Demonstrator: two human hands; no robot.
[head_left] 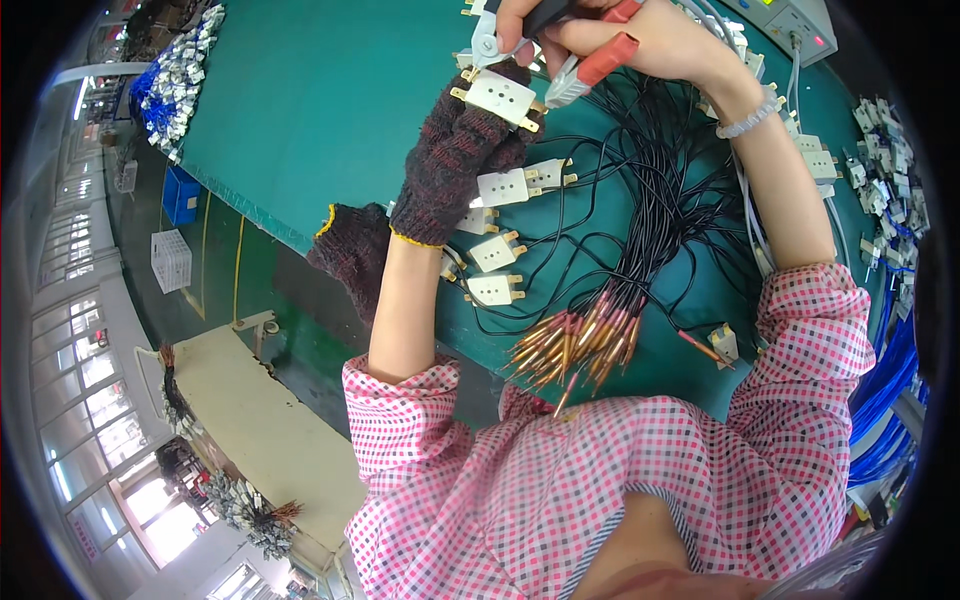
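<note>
Over the table [310,100], away from its near edge, the left hand [452,150] grips a white block [500,97], probably so its metal tabs [528,125] stay free; the right hand [650,40] holds a red tool [607,60].

I see the left forearm [405,315] upright, its gloved left hand [452,155] curled in a grip; the right forearm [785,190] slants inward, the bare right hand [645,42] bent leftward, gripping.
</note>
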